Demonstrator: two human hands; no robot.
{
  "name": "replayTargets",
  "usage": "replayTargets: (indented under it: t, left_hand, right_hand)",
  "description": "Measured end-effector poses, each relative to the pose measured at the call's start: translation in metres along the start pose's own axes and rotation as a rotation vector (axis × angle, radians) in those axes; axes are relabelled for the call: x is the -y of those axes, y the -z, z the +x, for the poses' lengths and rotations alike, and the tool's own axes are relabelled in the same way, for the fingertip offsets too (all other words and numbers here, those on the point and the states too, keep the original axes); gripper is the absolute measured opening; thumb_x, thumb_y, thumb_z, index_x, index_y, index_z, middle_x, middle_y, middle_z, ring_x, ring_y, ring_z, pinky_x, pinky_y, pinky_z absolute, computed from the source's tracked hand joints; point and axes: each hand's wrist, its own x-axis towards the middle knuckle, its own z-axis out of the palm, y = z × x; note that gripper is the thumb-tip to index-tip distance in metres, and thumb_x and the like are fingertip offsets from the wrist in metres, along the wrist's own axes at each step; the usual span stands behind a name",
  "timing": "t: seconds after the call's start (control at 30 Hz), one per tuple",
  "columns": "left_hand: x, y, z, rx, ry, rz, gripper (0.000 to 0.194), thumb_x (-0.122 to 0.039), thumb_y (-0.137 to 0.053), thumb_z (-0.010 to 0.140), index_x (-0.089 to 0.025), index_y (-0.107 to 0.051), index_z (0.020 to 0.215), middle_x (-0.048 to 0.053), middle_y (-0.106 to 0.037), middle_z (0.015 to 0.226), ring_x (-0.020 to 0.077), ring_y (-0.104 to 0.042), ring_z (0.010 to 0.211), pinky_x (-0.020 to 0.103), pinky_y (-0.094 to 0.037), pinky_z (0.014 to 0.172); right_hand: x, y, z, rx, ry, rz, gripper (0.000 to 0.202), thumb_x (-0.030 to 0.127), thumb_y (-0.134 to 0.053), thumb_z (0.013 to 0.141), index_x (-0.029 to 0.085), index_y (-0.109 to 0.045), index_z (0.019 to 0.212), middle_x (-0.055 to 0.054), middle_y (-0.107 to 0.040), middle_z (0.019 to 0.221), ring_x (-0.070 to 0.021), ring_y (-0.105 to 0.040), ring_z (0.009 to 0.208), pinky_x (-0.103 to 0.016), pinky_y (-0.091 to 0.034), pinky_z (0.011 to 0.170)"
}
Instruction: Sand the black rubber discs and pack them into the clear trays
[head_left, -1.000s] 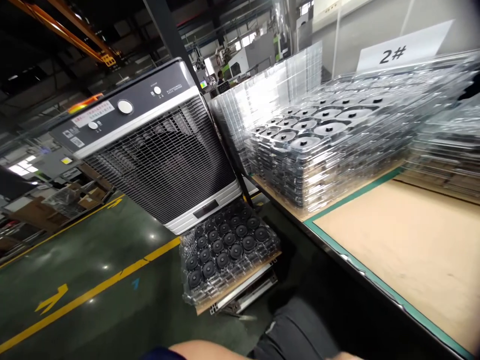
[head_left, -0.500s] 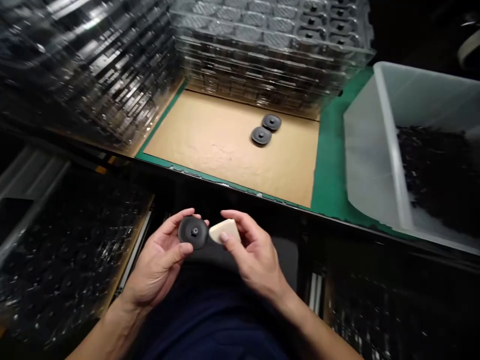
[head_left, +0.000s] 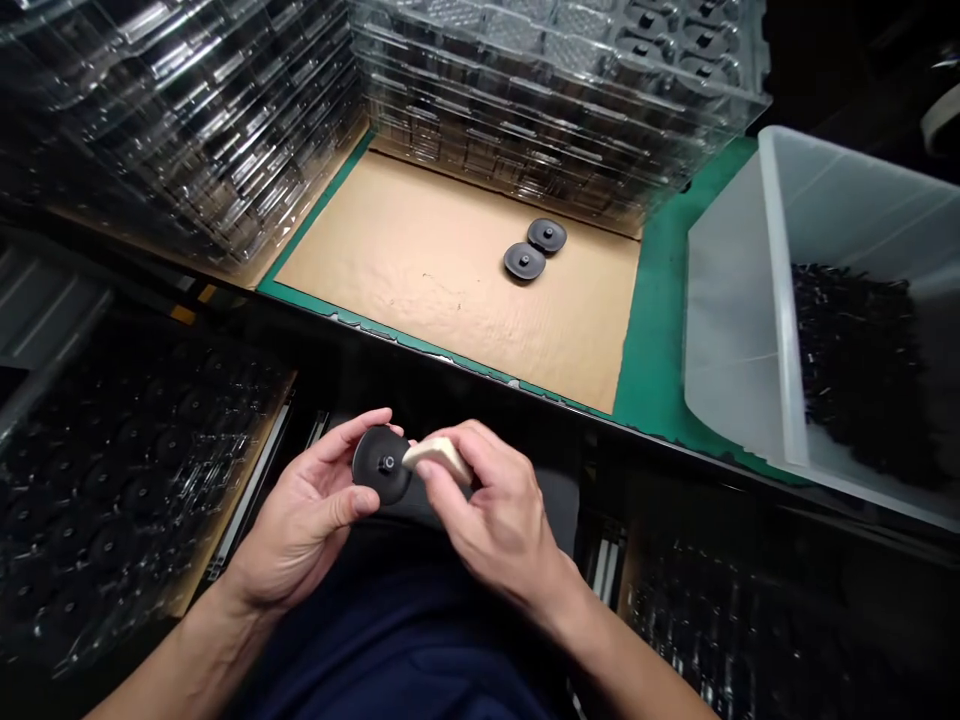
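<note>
My left hand (head_left: 300,520) grips a round black disc (head_left: 371,472) by its edges, the small central post facing up. Between the thumb and fingers of my right hand (head_left: 499,510) is a cream-coloured pad (head_left: 441,455), its tip against or very close to the disc's right edge. Two similar black parts, a nearer one (head_left: 524,262) and a farther one (head_left: 547,235), lie side by side on the brown cardboard sheet (head_left: 390,250).
Stacked clear trays stand at the back (head_left: 510,130) and at the left (head_left: 225,150). A translucent bin (head_left: 727,330) holding small black pieces is on the green mat (head_left: 652,350). More trays sit low at the left (head_left: 112,500) and lower right (head_left: 735,630).
My right hand has moved left and turned the pad, bringing its tip to the disc's edge. The disc in my left hand is tilted more. The camera view has shifted slightly.
</note>
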Motion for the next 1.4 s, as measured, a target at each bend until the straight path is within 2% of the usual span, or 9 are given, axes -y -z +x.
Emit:
replayTargets:
  t: [0.1,0.23,0.4,0.53,0.83,0.97,1.1,1.27,1.4]
  left_hand:
    - [0.001,0.003,0.001,0.015,0.051,-0.026,0.066,-0.035,-0.098,0.066,-0.025,-0.078,0.128,0.011,-0.08,0.117,0.0296,-0.073,0.112,0.036,-0.061,0.098]
    - [0.005,0.002,0.003,0.035,0.132,-0.055,0.059,-0.046,-0.091,0.075,-0.021,-0.079,0.127,0.014,-0.079,0.12,0.0294,-0.074,0.111,0.033,-0.062,0.092]
    - [0.007,-0.001,0.006,-0.057,0.099,-0.119,0.047,-0.042,-0.082,0.085,-0.02,-0.079,0.126,0.012,-0.082,0.108,0.0234,-0.075,0.092,0.03,-0.064,0.078]
    - [0.008,-0.003,0.006,0.007,0.136,-0.089,0.044,-0.044,-0.077,0.089,-0.017,-0.079,0.123,0.013,-0.081,0.105,0.0212,-0.071,0.078,0.031,-0.064,0.067]
    - [0.006,-0.004,0.007,0.026,0.121,-0.084,0.043,-0.043,-0.076,0.09,-0.015,-0.079,0.123,0.013,-0.081,0.105,0.0207,-0.073,0.082,0.029,-0.063,0.074]
    - [0.004,-0.002,0.006,0.016,0.102,-0.1,0.039,-0.04,-0.078,0.09,-0.016,-0.08,0.121,0.012,-0.08,0.107,0.0201,-0.072,0.091,0.025,-0.062,0.078]
    - [0.003,0.001,0.005,0.108,0.159,-0.072,0.043,-0.043,-0.078,0.089,-0.016,-0.08,0.122,0.014,-0.08,0.108,0.0223,-0.072,0.086,0.031,-0.064,0.072]
    - [0.002,0.005,0.008,0.05,0.098,-0.104,0.039,-0.041,-0.077,0.091,-0.02,-0.08,0.124,0.01,-0.08,0.11,0.02,-0.072,0.095,0.026,-0.062,0.084]
    - [0.001,0.007,0.01,0.221,0.194,-0.043,0.044,-0.045,-0.076,0.09,-0.017,-0.079,0.124,0.014,-0.08,0.11,0.0226,-0.072,0.09,0.032,-0.064,0.078]
  right_hand:
    - [-0.002,0.002,0.005,0.118,0.079,-0.067,0.015,0.022,-0.058,0.1,0.021,-0.072,0.103,-0.003,-0.067,0.088,-0.0151,-0.06,0.077,-0.029,-0.049,0.072]
    - [-0.005,0.002,0.011,0.032,0.182,-0.266,0.019,0.021,-0.052,0.103,0.019,-0.069,0.11,-0.009,-0.068,0.101,-0.0189,-0.062,0.089,-0.033,-0.05,0.082]
    - [-0.005,0.0,0.008,0.163,0.056,-0.195,0.016,0.022,-0.056,0.098,0.021,-0.063,0.084,0.0,-0.057,0.076,-0.0128,-0.051,0.066,-0.028,-0.04,0.064]
    - [-0.005,0.0,0.006,0.08,0.07,-0.277,0.017,0.025,-0.052,0.101,0.02,-0.065,0.091,-0.003,-0.06,0.085,-0.0148,-0.054,0.074,-0.029,-0.041,0.07]
    - [-0.004,-0.001,0.003,0.082,0.019,-0.233,0.015,0.024,-0.052,0.099,0.021,-0.06,0.086,0.0,-0.055,0.079,-0.0128,-0.05,0.07,-0.029,-0.036,0.067]
    - [-0.004,-0.001,0.004,0.212,-0.014,-0.155,0.019,0.024,-0.056,0.096,0.021,-0.052,0.077,0.003,-0.051,0.071,-0.011,-0.045,0.062,-0.028,-0.033,0.061]
    - [-0.005,-0.003,0.004,0.072,0.064,-0.273,0.013,0.025,-0.053,0.1,0.02,-0.063,0.093,-0.001,-0.058,0.083,-0.0134,-0.052,0.072,-0.029,-0.038,0.068]
    - [-0.002,-0.003,0.001,0.171,0.018,-0.208,0.018,0.024,-0.054,0.098,0.021,-0.058,0.081,0.002,-0.054,0.072,-0.0124,-0.048,0.062,-0.029,-0.036,0.06]
    - [-0.002,-0.002,0.005,0.099,0.218,-0.329,0.019,0.023,-0.052,0.103,0.02,-0.069,0.111,-0.005,-0.065,0.093,-0.0173,-0.058,0.081,-0.031,-0.044,0.074]
